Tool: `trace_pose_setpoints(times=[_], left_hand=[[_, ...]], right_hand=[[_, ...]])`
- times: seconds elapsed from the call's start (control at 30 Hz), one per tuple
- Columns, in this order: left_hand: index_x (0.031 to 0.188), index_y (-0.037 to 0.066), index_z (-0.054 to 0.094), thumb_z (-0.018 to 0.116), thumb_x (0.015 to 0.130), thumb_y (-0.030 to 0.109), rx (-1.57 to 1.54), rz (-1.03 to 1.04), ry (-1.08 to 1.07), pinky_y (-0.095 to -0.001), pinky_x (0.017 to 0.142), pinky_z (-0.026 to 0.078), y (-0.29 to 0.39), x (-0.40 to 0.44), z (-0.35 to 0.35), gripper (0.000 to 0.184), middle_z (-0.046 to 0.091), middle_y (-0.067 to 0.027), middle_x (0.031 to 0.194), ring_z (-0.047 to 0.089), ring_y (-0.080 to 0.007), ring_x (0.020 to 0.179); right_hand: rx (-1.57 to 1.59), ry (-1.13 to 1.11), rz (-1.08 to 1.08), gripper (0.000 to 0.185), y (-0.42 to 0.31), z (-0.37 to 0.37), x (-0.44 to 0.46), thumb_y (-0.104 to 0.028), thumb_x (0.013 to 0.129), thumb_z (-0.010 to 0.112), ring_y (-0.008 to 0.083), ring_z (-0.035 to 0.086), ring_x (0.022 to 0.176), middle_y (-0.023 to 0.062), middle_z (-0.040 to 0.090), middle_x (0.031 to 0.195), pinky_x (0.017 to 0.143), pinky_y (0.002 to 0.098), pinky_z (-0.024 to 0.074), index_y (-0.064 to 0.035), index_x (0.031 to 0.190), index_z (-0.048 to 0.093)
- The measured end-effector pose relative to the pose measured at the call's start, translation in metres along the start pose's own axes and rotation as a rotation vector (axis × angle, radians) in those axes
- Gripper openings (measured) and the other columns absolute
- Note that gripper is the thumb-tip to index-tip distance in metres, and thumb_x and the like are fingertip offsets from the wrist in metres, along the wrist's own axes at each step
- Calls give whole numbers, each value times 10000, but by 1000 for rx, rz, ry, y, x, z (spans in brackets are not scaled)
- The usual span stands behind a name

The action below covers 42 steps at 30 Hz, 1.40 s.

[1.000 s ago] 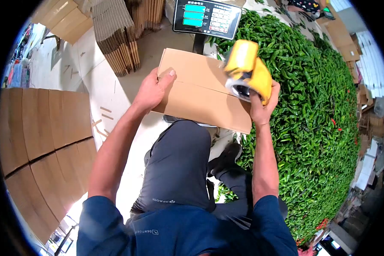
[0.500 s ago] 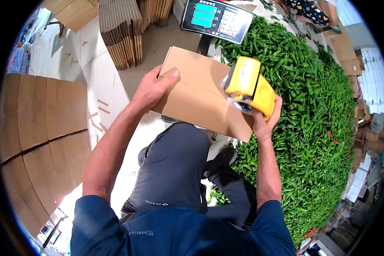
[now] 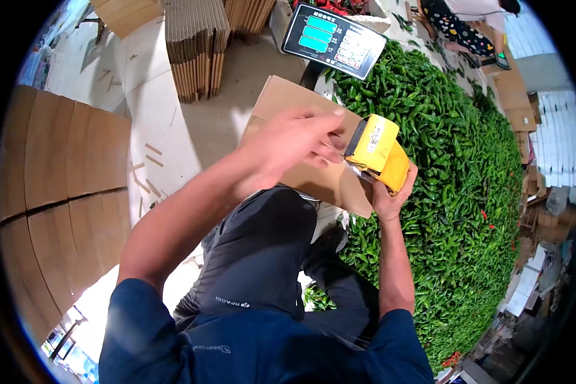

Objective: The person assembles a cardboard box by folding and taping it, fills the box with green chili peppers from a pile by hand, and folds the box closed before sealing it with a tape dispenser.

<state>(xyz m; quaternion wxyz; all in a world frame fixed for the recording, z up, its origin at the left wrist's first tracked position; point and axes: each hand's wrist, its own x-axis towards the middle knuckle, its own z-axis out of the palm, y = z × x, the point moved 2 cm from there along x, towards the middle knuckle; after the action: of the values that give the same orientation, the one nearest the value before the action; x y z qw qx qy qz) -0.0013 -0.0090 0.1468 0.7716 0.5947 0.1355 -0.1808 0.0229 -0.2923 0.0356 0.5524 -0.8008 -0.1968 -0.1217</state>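
A closed cardboard box (image 3: 278, 96) sits tilted above my knees, a seam running across its top. In my right hand (image 3: 389, 200) is a yellow tape dispenser (image 3: 379, 147), gripped from below at the box's right end. My left hand (image 3: 294, 144) is over the middle of the box with its fingers apart, reaching close to the dispenser's dark front edge. Whether the fingertips touch the dispenser or any tape cannot be made out. Part of the box top is hidden behind this hand.
A large heap of green peppers (image 3: 454, 211) spreads along the right. A digital scale display (image 3: 333, 40) stands beyond the box. Flattened cartons (image 3: 195, 51) are stacked behind, and cardboard boxes (image 3: 70, 147) line the left. Another person (image 3: 461, 25) is at the far right.
My left hand has let go of the box's left edge and moved right, across its top toward the tape dispenser. The dispenser has shifted slightly down, still in my right hand.
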Motion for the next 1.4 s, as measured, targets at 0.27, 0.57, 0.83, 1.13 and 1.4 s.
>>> trace_pose_setpoints(times=[0.27, 0.57, 0.83, 1.13, 1.4], left_hand=[[1086, -15, 675, 625, 961, 207, -48, 15, -19, -267, 693, 512, 7, 9, 13, 260, 687, -75, 912, 650, -130, 780], [984, 7, 668, 610, 972, 183, 541, 724, 464, -270, 640, 503, 22, -14, -11, 186, 665, -58, 791, 622, -99, 708], [977, 27, 598, 605, 1013, 268, 148, 312, 549, -258, 500, 416, -57, -2, -191, 244, 531, 8, 703, 471, -77, 562], [976, 42, 567, 610, 1014, 262, -202, 266, 450, -265, 496, 427, -116, 30, -223, 227, 464, 22, 682, 451, -83, 556], [958, 80, 610, 629, 998, 296, -139, 182, 426, -277, 544, 453, -200, 80, -211, 221, 532, 16, 747, 498, -95, 616]], right_hand=[[-24, -59, 36, 654, -9, -2, 2, 10, 781, 758, 177, 603, 1063, 96, 576, 1174, 943, 327, 508, -4, 1328, 399], [20, -39, 180, 625, -14, 2, 4, -7, 754, 810, 156, 604, 1032, 78, 583, 1149, 913, 319, 512, -9, 1258, 441], [-44, -162, 255, 611, -46, 20, 14, -76, 769, 846, 180, 649, 1029, 108, 634, 1135, 876, 322, 532, -32, 1238, 457], [-461, -278, 115, 582, -74, 38, 33, -170, 788, 834, 311, 727, 936, 175, 714, 1032, 814, 369, 564, -30, 1228, 479], [-586, -285, 247, 473, -91, 58, 38, -99, 852, 755, 221, 676, 1000, 126, 670, 1099, 894, 320, 518, 0, 1215, 469]])
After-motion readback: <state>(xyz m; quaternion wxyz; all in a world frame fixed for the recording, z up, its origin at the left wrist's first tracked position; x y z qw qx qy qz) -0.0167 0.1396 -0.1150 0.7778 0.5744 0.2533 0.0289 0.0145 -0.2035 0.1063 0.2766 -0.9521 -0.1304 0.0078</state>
